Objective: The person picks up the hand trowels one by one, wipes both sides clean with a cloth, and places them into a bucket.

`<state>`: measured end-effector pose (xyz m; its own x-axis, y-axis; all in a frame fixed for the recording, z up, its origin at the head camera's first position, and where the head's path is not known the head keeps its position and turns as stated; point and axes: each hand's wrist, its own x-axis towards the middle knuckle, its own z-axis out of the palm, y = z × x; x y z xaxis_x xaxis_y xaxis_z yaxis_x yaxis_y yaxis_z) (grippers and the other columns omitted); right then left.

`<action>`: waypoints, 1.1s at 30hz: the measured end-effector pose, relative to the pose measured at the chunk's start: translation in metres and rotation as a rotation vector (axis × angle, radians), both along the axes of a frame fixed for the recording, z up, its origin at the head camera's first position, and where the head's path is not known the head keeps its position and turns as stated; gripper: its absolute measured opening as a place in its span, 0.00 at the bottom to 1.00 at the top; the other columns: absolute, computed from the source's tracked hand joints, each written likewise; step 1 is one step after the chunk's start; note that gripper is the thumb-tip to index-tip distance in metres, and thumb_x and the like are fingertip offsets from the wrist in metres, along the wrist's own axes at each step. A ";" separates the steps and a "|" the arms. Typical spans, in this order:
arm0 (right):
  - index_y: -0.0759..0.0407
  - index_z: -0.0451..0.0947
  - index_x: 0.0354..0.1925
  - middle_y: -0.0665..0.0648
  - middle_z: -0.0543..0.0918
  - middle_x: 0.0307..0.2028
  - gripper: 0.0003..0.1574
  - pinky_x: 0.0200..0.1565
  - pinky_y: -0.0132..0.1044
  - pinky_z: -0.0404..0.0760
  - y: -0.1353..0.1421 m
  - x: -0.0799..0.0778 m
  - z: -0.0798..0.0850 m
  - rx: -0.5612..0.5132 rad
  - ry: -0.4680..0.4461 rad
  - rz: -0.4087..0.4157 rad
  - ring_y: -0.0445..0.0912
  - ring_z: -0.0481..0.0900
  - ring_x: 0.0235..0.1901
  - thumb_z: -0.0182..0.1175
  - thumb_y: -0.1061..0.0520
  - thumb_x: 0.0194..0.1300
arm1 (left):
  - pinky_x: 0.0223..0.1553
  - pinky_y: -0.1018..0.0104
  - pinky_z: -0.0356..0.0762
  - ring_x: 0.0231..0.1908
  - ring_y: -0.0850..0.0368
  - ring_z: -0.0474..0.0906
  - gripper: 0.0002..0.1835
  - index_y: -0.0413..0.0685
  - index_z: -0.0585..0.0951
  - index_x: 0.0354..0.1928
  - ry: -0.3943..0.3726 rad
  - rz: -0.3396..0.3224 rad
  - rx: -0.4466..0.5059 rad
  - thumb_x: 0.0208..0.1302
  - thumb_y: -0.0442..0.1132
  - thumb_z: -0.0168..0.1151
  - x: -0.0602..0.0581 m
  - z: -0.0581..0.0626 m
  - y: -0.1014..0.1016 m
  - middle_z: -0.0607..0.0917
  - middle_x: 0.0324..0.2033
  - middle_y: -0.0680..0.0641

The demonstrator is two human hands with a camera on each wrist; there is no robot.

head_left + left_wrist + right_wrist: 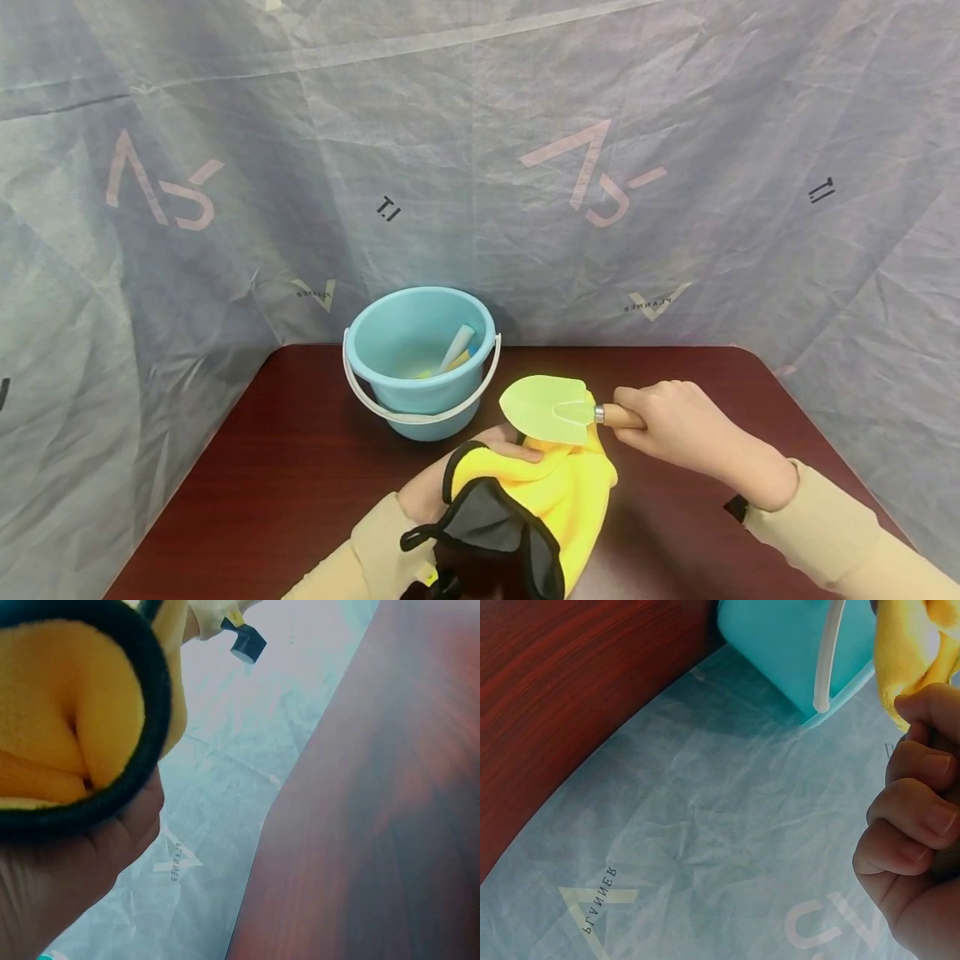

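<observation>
My right hand (671,421) grips the wooden handle (622,417) of a small hand trowel with a pale green blade (543,408). The blade points left and lies over the top of a yellow cloth (573,492), overlapping it in the head view. That cloth has black edging, a grey reverse side and a small black loop. My left hand (506,442) holds it from the left, a finger over its yellow face and the rest hidden beneath. In the left wrist view the cloth (90,690) folds round above the left hand (90,870).
Behind the left hand stands a light blue bucket (427,396) with its white handle (427,418) hanging down in front. Inside it are a pale blue handle-like piece (457,346) and something yellowish. The dark red table (300,467) ends at a grey printed sheet (465,167).
</observation>
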<state>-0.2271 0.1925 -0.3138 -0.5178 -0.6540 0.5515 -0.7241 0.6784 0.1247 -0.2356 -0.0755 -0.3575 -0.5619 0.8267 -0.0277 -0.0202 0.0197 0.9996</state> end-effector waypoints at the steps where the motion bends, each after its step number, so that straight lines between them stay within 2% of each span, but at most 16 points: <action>1: 0.47 0.54 0.16 0.38 0.44 0.17 0.24 0.19 0.26 0.44 0.000 0.000 0.000 -0.001 0.000 0.002 0.32 0.43 0.18 0.63 0.59 0.42 | 0.51 0.76 0.69 0.48 0.68 0.73 0.25 0.23 0.61 0.64 0.008 -0.015 0.019 0.67 0.29 0.47 0.001 0.001 0.000 0.72 0.58 0.31; 6: 0.46 0.54 0.16 0.38 0.44 0.18 0.24 0.18 0.26 0.45 0.001 0.001 0.000 -0.001 -0.011 -0.003 0.32 0.43 0.18 0.63 0.59 0.43 | 0.52 0.76 0.68 0.49 0.69 0.73 0.26 0.23 0.59 0.64 0.043 -0.053 0.079 0.67 0.29 0.47 0.000 -0.002 0.001 0.68 0.59 0.26; 8: 0.46 0.55 0.16 0.38 0.44 0.17 0.24 0.18 0.26 0.45 0.001 0.001 0.001 0.000 -0.015 -0.008 0.32 0.43 0.17 0.63 0.59 0.43 | 0.53 0.76 0.68 0.49 0.69 0.73 0.26 0.23 0.60 0.64 0.062 -0.049 0.082 0.66 0.29 0.49 -0.004 -0.007 0.002 0.69 0.58 0.28; 10: 0.46 0.55 0.16 0.38 0.44 0.17 0.24 0.18 0.26 0.46 0.001 0.002 0.001 0.003 -0.010 -0.013 0.32 0.43 0.17 0.63 0.59 0.43 | 0.53 0.76 0.69 0.49 0.68 0.74 0.26 0.24 0.60 0.64 0.048 -0.054 0.097 0.66 0.29 0.49 -0.007 -0.010 0.002 0.70 0.58 0.29; 14: 0.47 0.55 0.16 0.38 0.44 0.17 0.23 0.17 0.26 0.46 0.001 0.002 0.001 0.011 0.002 -0.025 0.32 0.44 0.17 0.63 0.58 0.43 | 0.54 0.73 0.69 0.51 0.66 0.74 0.28 0.24 0.59 0.65 0.039 -0.085 0.136 0.67 0.33 0.50 -0.005 -0.006 -0.002 0.73 0.58 0.35; 21: 0.47 0.55 0.17 0.38 0.45 0.17 0.23 0.17 0.26 0.47 0.002 0.002 0.001 0.011 -0.001 -0.031 0.33 0.44 0.17 0.63 0.58 0.43 | 0.52 0.72 0.72 0.49 0.64 0.76 0.29 0.29 0.54 0.66 -0.111 -0.071 0.206 0.67 0.31 0.48 0.007 0.010 -0.011 0.76 0.52 0.48; 24: 0.47 0.55 0.17 0.39 0.43 0.19 0.22 0.17 0.26 0.46 0.002 0.003 0.001 0.007 0.015 -0.019 0.33 0.43 0.18 0.61 0.59 0.43 | 0.53 0.71 0.72 0.50 0.64 0.75 0.28 0.28 0.53 0.66 -0.101 -0.076 0.227 0.67 0.29 0.45 0.007 0.012 -0.015 0.75 0.55 0.45; 27: 0.47 0.55 0.17 0.39 0.44 0.18 0.22 0.17 0.26 0.47 0.003 0.002 0.001 0.009 0.014 -0.023 0.33 0.44 0.17 0.61 0.59 0.43 | 0.55 0.71 0.70 0.53 0.64 0.73 0.30 0.29 0.50 0.68 -0.104 -0.052 0.214 0.67 0.28 0.44 0.008 0.013 -0.019 0.71 0.60 0.40; 31: 0.47 0.56 0.17 0.39 0.47 0.15 0.23 0.15 0.28 0.50 0.004 0.002 0.000 0.019 0.002 -0.050 0.34 0.47 0.15 0.64 0.58 0.42 | 0.58 0.69 0.68 0.56 0.63 0.71 0.31 0.34 0.46 0.70 -0.128 -0.028 0.212 0.67 0.28 0.42 0.009 0.014 -0.027 0.66 0.63 0.38; 33: 0.47 0.57 0.17 0.39 0.48 0.14 0.23 0.15 0.28 0.51 0.005 0.001 -0.001 0.023 -0.002 -0.060 0.35 0.48 0.14 0.65 0.58 0.41 | 0.60 0.69 0.66 0.57 0.63 0.70 0.31 0.32 0.46 0.70 -0.083 -0.044 0.213 0.67 0.28 0.41 0.008 0.015 -0.030 0.64 0.64 0.36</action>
<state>-0.2256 0.1971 -0.3146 -0.5575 -0.6344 0.5355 -0.6824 0.7175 0.1395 -0.2279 -0.1057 -0.3423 -0.5279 0.8428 0.1052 -0.1067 -0.1887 0.9762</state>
